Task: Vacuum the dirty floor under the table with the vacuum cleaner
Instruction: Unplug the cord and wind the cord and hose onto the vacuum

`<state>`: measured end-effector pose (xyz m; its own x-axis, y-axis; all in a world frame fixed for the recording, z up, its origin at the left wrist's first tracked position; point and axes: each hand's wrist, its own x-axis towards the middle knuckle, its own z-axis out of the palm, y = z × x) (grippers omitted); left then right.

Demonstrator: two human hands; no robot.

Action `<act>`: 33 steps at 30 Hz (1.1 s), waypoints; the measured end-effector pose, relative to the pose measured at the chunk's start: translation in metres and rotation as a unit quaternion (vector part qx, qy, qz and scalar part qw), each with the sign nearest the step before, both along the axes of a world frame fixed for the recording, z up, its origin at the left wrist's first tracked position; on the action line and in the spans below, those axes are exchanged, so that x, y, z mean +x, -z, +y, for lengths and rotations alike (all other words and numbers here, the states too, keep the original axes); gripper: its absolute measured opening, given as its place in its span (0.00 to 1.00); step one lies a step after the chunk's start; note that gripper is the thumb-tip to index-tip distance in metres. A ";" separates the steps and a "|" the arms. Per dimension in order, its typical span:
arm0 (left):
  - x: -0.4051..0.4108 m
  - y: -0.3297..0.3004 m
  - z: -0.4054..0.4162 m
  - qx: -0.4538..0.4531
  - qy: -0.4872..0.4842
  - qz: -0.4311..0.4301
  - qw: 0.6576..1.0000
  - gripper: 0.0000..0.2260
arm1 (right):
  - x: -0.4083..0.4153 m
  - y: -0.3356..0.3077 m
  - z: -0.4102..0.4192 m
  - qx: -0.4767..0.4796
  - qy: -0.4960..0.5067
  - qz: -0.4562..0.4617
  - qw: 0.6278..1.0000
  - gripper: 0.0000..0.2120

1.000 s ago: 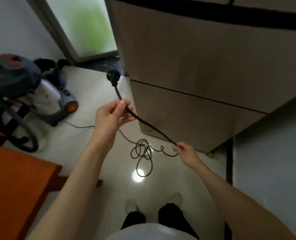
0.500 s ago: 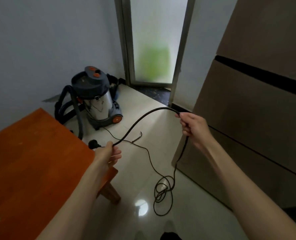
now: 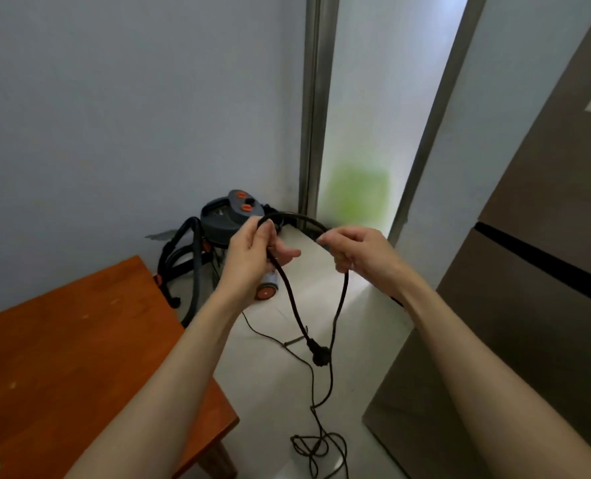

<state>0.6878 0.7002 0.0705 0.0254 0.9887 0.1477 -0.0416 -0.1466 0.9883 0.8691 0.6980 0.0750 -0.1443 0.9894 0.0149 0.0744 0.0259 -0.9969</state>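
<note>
A black power cord (image 3: pixel 288 288) is held in an arch between both hands. The left hand (image 3: pixel 252 250) is curled round one side, the right hand (image 3: pixel 359 252) round the other. The plug (image 3: pixel 320 356) hangs below, between the forearms. The vacuum cleaner (image 3: pixel 230 219) is seen on the floor (image 3: pixel 280 382) in the corner, beyond the orange desk (image 3: pixel 79 357).

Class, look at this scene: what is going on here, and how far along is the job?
A person holds the vacuum's black power cord in both hands: the left hand and the right hand grip it so it arches between them, the plug dangling below. The vacuum cleaner stands in the corner beside the orange table. No vacuuming has begun.
</note>
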 end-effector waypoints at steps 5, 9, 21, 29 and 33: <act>-0.023 -0.026 0.027 -0.081 -0.083 -0.247 0.962 0.12 | 0.012 0.069 0.002 -0.074 -0.002 -0.133 0.988 0.13; -0.047 -0.022 0.040 -0.153 -0.161 -0.397 0.891 0.11 | -0.012 0.084 0.002 -0.195 -0.151 -0.130 0.960 0.21; -0.072 0.077 -0.012 0.114 -0.153 0.549 0.814 0.33 | -0.024 0.060 0.010 -0.209 -0.252 -0.080 0.942 0.12; -0.050 0.086 -0.015 0.066 -0.021 0.521 0.851 0.06 | -0.038 0.028 0.032 -0.271 -0.080 0.099 0.954 0.13; -0.049 0.103 -0.026 -0.071 -0.028 0.325 0.943 0.12 | -0.035 0.019 0.051 -0.341 0.005 0.394 0.853 0.11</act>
